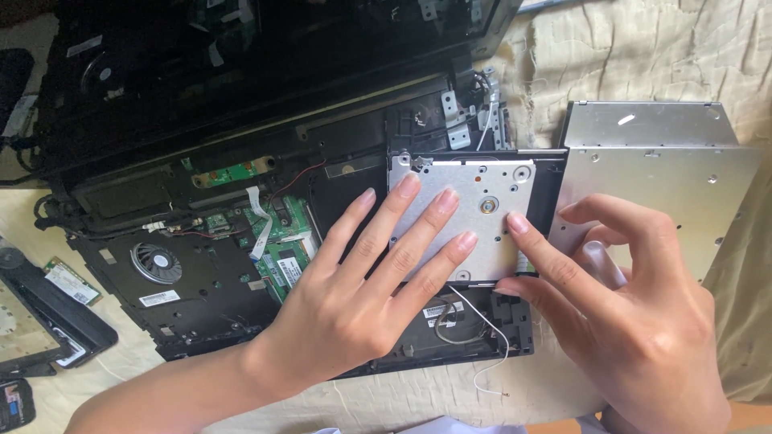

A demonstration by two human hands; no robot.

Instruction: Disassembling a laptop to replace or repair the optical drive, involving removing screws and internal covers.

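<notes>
An opened black laptop base (201, 297) lies on a beige cloth, its green circuit board (283, 241) and round cooling fan (156, 263) exposed. A flat silver metal drive (490, 181) sits in the bay at the base's right side. My left hand (362, 289) rests flat on that drive, fingers spread. My right hand (619, 313) touches the drive's right edge with its index fingertip and thumb. It holds nothing.
A silver optical drive (675, 169) lies on the cloth to the right of the laptop. The laptop's dark lid part (201, 64) stands behind. Small parts and a black cover (56, 313) lie at the left. Loose white wires (482, 329) trail from the base's front.
</notes>
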